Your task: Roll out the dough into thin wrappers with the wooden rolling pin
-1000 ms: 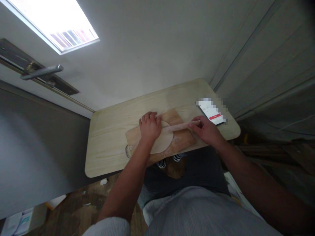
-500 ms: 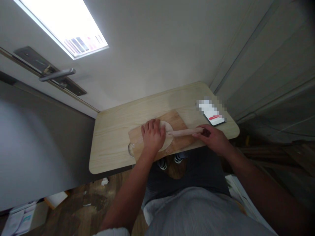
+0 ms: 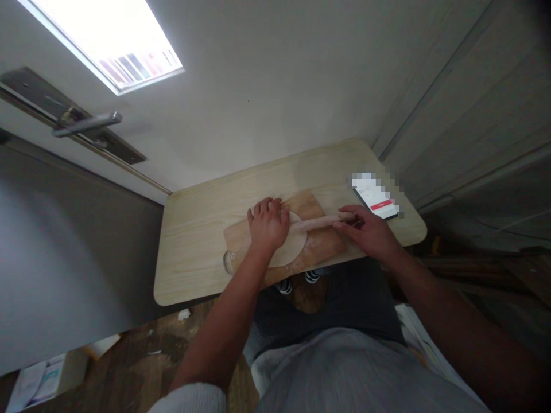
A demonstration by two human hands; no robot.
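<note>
A round, flat sheet of dough [image 3: 290, 246] lies on a wooden cutting board [image 3: 333, 244]. My left hand [image 3: 269, 223] rests palm down over the left part of the dough, its fingers stretched out toward the far side. Whether those fingertips touch dough or board is hard to make out. In my right hand [image 3: 365, 229] is the right end of a thin wooden rolling pin [image 3: 321, 222], held between thumb and fingers. The pin's other end lies across the far part of the dough, close to my left hand.
The board sits on a narrow light wooden table [image 3: 193, 246] against a white door. A phone [image 3: 374, 198] with a lit screen lies right of the board. A metal ring [image 3: 227, 263] hangs at the board's left end. The door handle [image 3: 88, 123] juts out at upper left.
The rolling pin and my right hand have moved away from me, toward the dough's far edge. More of the dough's near part shows. The view has shifted slightly.
</note>
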